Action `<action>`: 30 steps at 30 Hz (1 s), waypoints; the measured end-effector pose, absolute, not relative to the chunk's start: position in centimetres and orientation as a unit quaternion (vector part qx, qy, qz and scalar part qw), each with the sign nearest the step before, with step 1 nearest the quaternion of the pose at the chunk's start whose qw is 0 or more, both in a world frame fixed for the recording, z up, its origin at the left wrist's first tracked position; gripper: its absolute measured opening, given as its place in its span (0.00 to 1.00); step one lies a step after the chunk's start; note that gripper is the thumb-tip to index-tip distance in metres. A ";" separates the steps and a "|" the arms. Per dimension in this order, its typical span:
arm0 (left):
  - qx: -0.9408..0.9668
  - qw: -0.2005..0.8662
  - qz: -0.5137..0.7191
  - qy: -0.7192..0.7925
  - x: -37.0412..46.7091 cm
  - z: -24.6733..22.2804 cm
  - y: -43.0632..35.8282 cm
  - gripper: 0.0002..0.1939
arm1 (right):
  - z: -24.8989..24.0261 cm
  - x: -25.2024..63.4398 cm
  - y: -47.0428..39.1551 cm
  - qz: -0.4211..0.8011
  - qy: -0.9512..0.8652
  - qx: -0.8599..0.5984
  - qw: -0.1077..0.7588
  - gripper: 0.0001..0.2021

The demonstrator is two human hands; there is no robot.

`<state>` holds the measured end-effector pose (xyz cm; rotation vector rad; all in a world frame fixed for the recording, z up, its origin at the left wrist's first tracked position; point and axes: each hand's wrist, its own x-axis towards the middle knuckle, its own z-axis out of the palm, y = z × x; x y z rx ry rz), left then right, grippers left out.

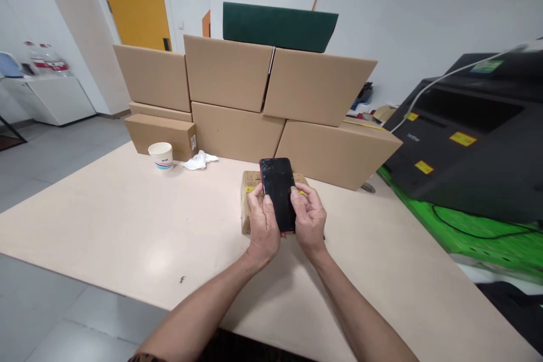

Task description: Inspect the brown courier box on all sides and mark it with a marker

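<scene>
A black smartphone [279, 186] with a dark screen is held upright between both hands. My left hand [263, 229] grips its left edge, the thumb on the front near the side. On the right edge, my right hand [310, 219] closes round the phone with its thumb on the front. Behind and beneath the phone, a small cardboard box [246, 212] with yellow tape lies on the table [190, 226]; the hands and phone hide much of it. The fingers behind the phone are partly hidden.
Stacked cardboard boxes [237, 133] line the table's back, topped by a dark green box [278, 27]. A paper cup [160, 156] and a crumpled white tissue [201, 160] sit at the back left. At right stands a large black printer [470, 141] on a green surface.
</scene>
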<state>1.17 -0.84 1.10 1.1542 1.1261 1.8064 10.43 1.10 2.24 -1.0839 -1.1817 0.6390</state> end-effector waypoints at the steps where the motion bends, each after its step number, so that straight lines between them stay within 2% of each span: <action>1: 0.445 0.352 0.700 0.434 1.2 1.1 -0.9 0.22 | 2.3 10.3 1.1 0.292 -0.518 -0.471 0.652 0.20; 7: 0.445 0.354 0.699 0.434 1.2 1.1 -0.8 0.23 | 2.6 10.1 0.9 0.306 -0.517 -0.461 0.654 0.21; 14: 0.434 0.429 0.686 0.397 1.3 1.3 -0.9 0.25 | 2.4 10.0 0.8 0.347 -0.486 -0.454 0.661 0.23; 22: 0.434 0.394 0.700 0.408 1.4 1.1 -0.9 0.25 | 1.4 10.7 1.1 0.254 -0.496 -0.492 0.669 0.26; 26: 0.425 0.407 0.702 0.400 1.4 1.4 -0.9 0.26 | 1.8 11.0 0.4 0.344 -0.480 -0.483 0.647 0.27; 30: 0.431 0.437 0.681 0.400 1.3 2.0 -1.3 0.26 | 2.8 11.4 -0.3 0.460 -0.437 -0.461 0.620 0.24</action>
